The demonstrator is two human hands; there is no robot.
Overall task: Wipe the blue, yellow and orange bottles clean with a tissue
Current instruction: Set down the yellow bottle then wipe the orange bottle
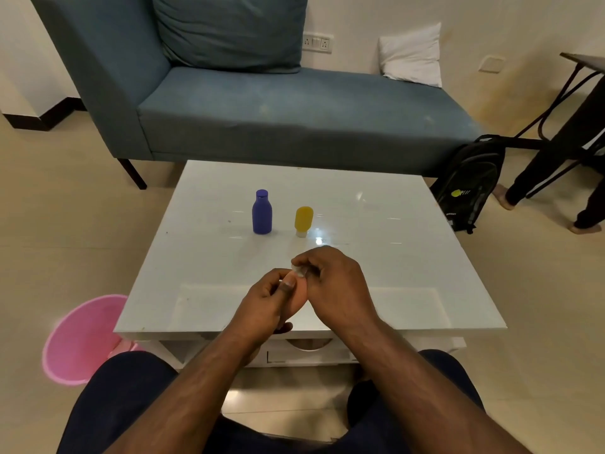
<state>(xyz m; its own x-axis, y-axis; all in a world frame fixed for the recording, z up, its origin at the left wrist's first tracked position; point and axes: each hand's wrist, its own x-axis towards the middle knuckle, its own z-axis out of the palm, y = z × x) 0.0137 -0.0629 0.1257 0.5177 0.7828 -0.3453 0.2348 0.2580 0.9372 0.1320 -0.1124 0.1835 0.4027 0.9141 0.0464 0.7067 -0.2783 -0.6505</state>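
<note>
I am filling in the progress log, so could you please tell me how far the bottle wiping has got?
The blue bottle and yellow bottle stand upright and untouched on the white table; whether they are already wiped cannot be told. In hand: the left hand holds the orange bottle while the right hand pinches its white cap end. No tissue is plainly visible. Setting it down remains.

Both forearms reach in from 6 o'clock and meet at the middle of the view. The left hand point(268, 298) has its fingers curled, thumb pressed forward toward 1 o'clock. The right hand point(330, 280) sits just beside it at 3 o'clock, touching it, fingers curled inward with fingertips point(299, 267) pinching together.
</note>
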